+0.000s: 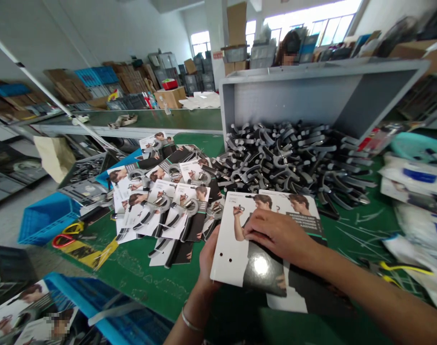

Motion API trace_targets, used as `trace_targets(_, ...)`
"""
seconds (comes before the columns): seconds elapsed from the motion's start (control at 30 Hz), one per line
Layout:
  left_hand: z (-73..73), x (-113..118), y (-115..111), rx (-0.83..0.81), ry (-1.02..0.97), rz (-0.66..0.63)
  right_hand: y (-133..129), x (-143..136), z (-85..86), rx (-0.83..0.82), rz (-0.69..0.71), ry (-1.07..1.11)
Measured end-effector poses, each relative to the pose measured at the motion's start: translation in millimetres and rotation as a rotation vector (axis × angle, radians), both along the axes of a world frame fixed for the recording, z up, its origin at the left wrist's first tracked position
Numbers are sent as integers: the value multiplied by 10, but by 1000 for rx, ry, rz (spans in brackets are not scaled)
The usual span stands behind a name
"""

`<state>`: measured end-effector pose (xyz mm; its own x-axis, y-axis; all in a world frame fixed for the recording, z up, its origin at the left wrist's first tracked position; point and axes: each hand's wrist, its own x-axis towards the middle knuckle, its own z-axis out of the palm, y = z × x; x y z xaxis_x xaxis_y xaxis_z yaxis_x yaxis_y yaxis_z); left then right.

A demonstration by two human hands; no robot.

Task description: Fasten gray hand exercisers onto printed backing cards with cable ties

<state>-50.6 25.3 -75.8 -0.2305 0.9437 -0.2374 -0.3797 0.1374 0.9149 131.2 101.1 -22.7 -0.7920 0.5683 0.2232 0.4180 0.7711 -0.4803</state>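
a near printed card is being gripped at its left edge by the left hand, while its face is being touched by the bunched fingertips of the right hand; whether anything is being pinched there cannot be told. no grip is being shown on its visible face, so it is being judged unfinished. on the left, many carded grips are apparently being left as done, while far right, by a tipped grey crate, numerous loose grips are being left uncarded.
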Motion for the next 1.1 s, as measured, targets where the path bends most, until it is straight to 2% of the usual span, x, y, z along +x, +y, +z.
trace_targets(0.1,50,-43,-99,-18,-151,-44,-6,21,31,-111,5,154)
trace_targets(0.17,102,-68,-135,-83,-198,-105,-6,121,66,-251,-60,320)
trace_targets(0.23,154,-88,-152,-134,-189,-147,23,343,68,-338,-254,542)
trace_targets(0.3,196,-98,-155,-146,-174,-149,98,694,4,-300,-539,700)
trace_targets(0.33,215,-96,-151,-156,-160,-147,147,905,-53,-252,-683,704)
trace_targets(0.37,234,-88,-139,-166,-142,-149,197,1126,-122,-206,-806,620)
trace_targets(0.43,276,-52,-86,-174,-112,-175,271,1549,-278,-194,-920,370)
trace_targets(0.5,323,8,10,-171,-92,-242,269,1875,-426,-248,-918,192)
trace_targets(0.57,358,71,132,-170,-53,-320,179,2063,-554,-318,-886,71)
trace_targets(0.63,366,107,239,-176,28,-366,25,2129,-671,-362,-864,-39)
trace_targets(0.73,324,78,275,-151,153,-335,-256,2118,-850,-350,-862,-173)
trace_targets(0.8,283,26,183,-120,179,-321,-433,2105,-976,-324,-878,-258)
trace_targets(0.93,239,-13,-164,-150,113,-289,-642,2112,-1175,-306,-902,-402)
trace_targets(1.03,234,43,-351,-159,108,-297,-650,2126,-1233,-305,-863,-453)
trace_targets(1.1,228,69,-379,-142,138,-309,-635,2178,-1217,-306,-838,-469)
